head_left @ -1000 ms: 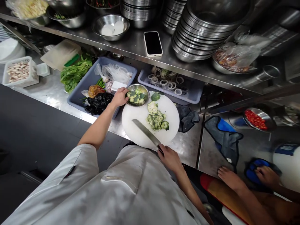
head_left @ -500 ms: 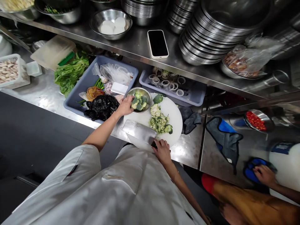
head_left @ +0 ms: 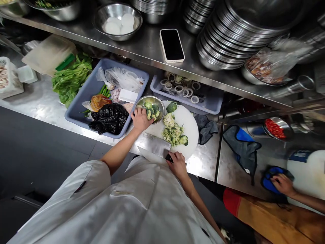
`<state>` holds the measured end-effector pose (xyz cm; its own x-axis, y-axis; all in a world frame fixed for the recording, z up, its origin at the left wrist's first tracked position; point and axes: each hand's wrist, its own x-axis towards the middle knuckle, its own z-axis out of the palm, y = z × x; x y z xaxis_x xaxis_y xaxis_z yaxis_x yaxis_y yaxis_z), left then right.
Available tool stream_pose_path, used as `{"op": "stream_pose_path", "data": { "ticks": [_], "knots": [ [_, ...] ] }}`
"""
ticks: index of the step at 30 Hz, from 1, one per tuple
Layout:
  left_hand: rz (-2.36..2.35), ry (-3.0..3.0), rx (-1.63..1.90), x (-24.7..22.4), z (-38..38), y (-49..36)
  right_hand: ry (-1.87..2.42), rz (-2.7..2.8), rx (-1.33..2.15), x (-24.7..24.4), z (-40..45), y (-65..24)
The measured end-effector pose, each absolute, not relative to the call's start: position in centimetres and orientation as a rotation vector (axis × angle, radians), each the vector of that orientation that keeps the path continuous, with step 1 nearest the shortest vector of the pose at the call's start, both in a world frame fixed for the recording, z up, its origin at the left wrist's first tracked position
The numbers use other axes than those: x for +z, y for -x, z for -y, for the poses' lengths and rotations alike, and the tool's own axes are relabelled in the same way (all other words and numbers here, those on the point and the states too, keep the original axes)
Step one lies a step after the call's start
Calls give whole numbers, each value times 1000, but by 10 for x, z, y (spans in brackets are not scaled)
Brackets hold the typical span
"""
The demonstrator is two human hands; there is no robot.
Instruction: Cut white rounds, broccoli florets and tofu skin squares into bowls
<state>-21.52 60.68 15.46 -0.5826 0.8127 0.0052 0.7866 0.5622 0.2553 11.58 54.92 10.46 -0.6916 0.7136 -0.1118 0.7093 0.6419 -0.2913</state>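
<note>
My left hand (head_left: pixel 142 119) is at the near left rim of a steel bowl (head_left: pixel 163 110), its fingers spread over the edge beside the broccoli pieces (head_left: pixel 152 110) inside. My right hand (head_left: pixel 178 164) is closed round the black handle of a cleaver (head_left: pixel 154 143), whose wide blade lies flat along the near edge of a round white cutting board (head_left: pixel 190 127). Chopped broccoli (head_left: pixel 174 132) is heaped mid-board, with a dark green floret (head_left: pixel 172 107) at the far side.
Left of the bowl is a blue-grey tub (head_left: pixel 73 113) with bags; behind the board, a tray (head_left: pixel 210 106) with white rings. A shelf above holds a phone (head_left: pixel 172 45) and stacked bowls (head_left: pixel 218 44). At right, another person's hand (head_left: pixel 283 184) rests on a blue cloth.
My left hand has shifted slightly right and nearer, further over the bowl's near rim. My right hand stays on the cleaver. The other person's hand has moved slightly left.
</note>
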Motion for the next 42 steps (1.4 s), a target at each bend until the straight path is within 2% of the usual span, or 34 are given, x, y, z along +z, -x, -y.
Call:
{"op": "stream_pose_path", "data": {
  "ticks": [6,11,25,34,36,38,40,42],
  "knots": [
    [-2552,-1574,436,153,-602,222,1288,2868,542,108,-550,-114],
    [-2323,-1774,337,157,-607,232,1299,2872,552,111,-550,-112],
    [-2352,-1589,290,159,-661,241,1287,2890,558,112,-551,-110],
    [-2424,-1595,343,169,-661,227,1245,3016,542,127,-554,-101],
    [-2288,-1761,386,176,-660,199,1162,3088,558,132,-554,-97],
    [-1919,-2031,349,179,-660,156,1110,3133,586,138,-554,-94],
    [-1517,-2255,218,175,-660,107,1151,3149,610,146,-554,-90],
    [-1312,-2368,78,169,-664,66,1210,3166,633,155,-552,-87]
  ]
}}
